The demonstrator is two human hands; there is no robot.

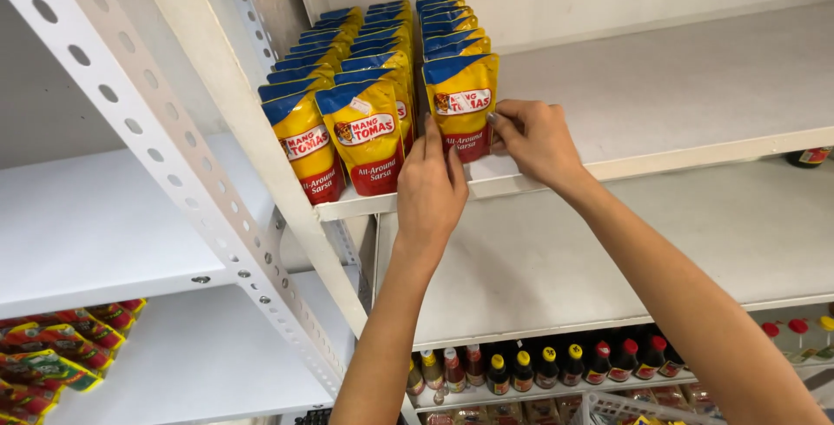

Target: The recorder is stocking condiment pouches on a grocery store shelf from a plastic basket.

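Both forearms reach up and forward to the front edge of the upper shelf (695, 151). The left hand (432, 186) stands edge-on, its back toward the camera, fingers straight and released, their tips against the left edge of the front pouch (461, 99) of the right-hand row. The right hand (537, 137) comes in from the right with the wrist bent, its fingers curled around the pouch's right edge, grasping it there. This pouch stands upright at the shelf's front edge, near its left end: a glossy, soft stand-up pack, yellow with a blue top band and a red base. Two more rows of the same pouches (347, 86) stand just beside it on the left, running back toward the wall. The shelf is flat, matt grey-white board on perforated white metal uprights (165, 151). Far below, a lower shelf carries small dark bottles (556, 364) with yellow and red caps
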